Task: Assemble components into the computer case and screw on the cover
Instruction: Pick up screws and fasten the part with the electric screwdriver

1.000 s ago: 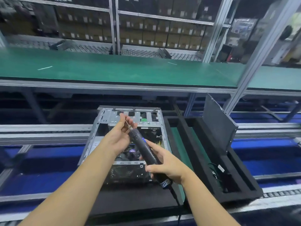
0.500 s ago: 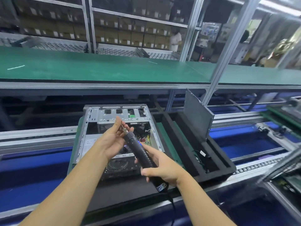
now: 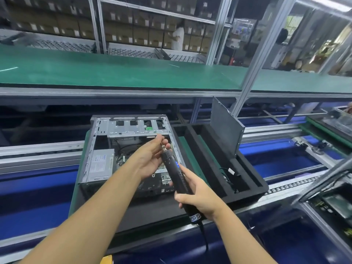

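Observation:
An open grey computer case point(image 3: 99, 149) lies on a black foam pallet point(image 3: 152, 212), with its power supply point(image 3: 100, 165) at the left and the motherboard under my hands. My right hand point(image 3: 200, 199) grips the black electric screwdriver point(image 3: 174, 172) by its lower body, tip pointing up and away, a blue light lit on its side. My left hand point(image 3: 150, 158) pinches the screwdriver's metal tip above the case; whether a screw sits there I cannot see. The dark cover panel point(image 3: 224, 128) leans upright in the foam tray point(image 3: 253, 185) to the right.
A loose cable with a white connector point(image 3: 231, 171) lies in the foam tray. A green conveyor shelf point(image 3: 114, 73) runs across behind the case. An aluminium post point(image 3: 255, 60) rises at the right. Another unit point(image 3: 333, 202) sits at the far right. A person stands by the far boxes point(image 3: 177, 39).
My view has swung right and closer, so the case sits further left. Both hands stay on the screwdriver, left fingers still at its tip.

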Demonstrator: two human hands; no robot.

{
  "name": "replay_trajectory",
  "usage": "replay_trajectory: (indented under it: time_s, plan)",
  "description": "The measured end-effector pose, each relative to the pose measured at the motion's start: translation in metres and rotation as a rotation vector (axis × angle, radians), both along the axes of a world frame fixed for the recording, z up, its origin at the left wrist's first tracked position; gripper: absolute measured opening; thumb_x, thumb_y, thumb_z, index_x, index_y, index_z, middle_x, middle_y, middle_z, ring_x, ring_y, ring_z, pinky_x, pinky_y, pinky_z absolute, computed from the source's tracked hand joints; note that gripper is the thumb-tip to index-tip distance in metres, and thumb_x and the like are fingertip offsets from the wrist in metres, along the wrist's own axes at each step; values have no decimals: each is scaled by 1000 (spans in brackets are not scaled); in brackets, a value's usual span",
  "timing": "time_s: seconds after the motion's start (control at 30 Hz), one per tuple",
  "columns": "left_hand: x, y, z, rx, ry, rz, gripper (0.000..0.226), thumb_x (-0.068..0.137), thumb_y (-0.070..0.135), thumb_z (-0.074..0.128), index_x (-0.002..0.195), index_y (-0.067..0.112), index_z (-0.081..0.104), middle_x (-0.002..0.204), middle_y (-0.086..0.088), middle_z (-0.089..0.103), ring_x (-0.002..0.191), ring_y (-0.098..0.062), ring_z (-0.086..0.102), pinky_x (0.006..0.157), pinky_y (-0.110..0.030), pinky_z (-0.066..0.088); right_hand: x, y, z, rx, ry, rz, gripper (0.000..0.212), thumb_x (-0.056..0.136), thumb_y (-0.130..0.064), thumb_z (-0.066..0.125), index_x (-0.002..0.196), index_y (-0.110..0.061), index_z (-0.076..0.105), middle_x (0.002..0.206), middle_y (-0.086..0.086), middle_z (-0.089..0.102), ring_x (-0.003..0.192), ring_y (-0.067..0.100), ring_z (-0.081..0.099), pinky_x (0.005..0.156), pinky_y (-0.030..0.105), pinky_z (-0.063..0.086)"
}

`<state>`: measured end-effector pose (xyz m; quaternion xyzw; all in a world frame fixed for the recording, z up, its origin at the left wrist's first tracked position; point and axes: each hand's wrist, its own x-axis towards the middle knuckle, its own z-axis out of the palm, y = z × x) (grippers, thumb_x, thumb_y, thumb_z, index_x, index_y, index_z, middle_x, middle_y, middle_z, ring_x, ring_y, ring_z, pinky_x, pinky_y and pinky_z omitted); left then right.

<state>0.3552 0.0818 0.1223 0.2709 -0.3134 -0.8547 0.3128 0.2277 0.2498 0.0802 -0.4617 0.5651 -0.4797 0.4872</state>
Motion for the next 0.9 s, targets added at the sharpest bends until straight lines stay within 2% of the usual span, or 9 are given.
replay_trajectory:
  time_s: [0.13,0.2,0.27,0.37,0.43,0.57,0.7,0.8,0.9]
  plan:
    - [3,-9,5,-198,-159,-68,26,88,26,69,105,6,70,102,-8,75,90,-17,74,77,-29,61,-3,-1,-2,-23,-34,-35,85,82,-2,76,137,-61,50,125,-6,68,88,19,64,75,38,58]
    - [15,-21,1,-480,-420,-45,26,87,33,72,105,15,73,100,0,77,93,-10,73,86,-32,59,-4,-1,-2,-38,-60,-49,85,83,1,75,139,-58,50,125,-1,68,89,20,64,74,38,58]
    - [34,-38,-7,-852,-762,9,26,86,45,71,106,29,72,97,18,73,90,2,68,80,-22,54,-6,-1,-3,-44,-79,-62,86,83,3,74,145,-51,47,125,2,69,91,18,65,74,37,58]
    - [62,-63,-29,-1113,-1068,-108,36,90,55,61,117,31,66,109,15,66,99,-6,61,81,-23,46,-7,1,-8,-28,-109,-92,90,83,2,75,153,-40,38,125,4,69,93,18,66,74,37,58]
    - [68,-77,-47,-1195,-1211,-231,40,97,48,53,126,23,63,122,6,65,107,-15,60,91,-33,48,-4,1,-13,-15,-126,-121,92,81,-1,76,156,-36,36,124,4,70,92,19,65,73,36,57]
    - [61,-94,-71,-1277,-1423,-396,46,101,29,52,144,14,48,147,-9,49,128,-28,51,103,-38,42,2,0,-23,-5,-147,-122,89,81,-2,76,153,-40,38,120,5,71,88,19,64,72,34,57]
    - [46,-104,-88,-1342,-1543,-577,57,97,42,56,146,15,43,147,-9,49,131,-28,48,104,-40,42,3,2,-27,0,-153,-100,83,82,-2,76,143,-48,44,119,3,71,85,17,63,72,33,57]
    - [38,-110,-94,-1348,-1623,-701,60,96,49,54,148,23,38,148,-2,49,133,-27,47,106,-41,35,-1,2,-27,13,-165,-94,86,79,-8,78,147,-46,42,120,3,70,86,18,63,73,34,57]
    - [39,-116,-93,-1359,-1506,-772,52,96,40,59,144,22,46,143,-2,53,125,-24,52,102,-36,40,-3,3,-32,22,-168,-91,87,81,-7,78,150,-45,41,121,4,70,87,20,63,73,35,57]
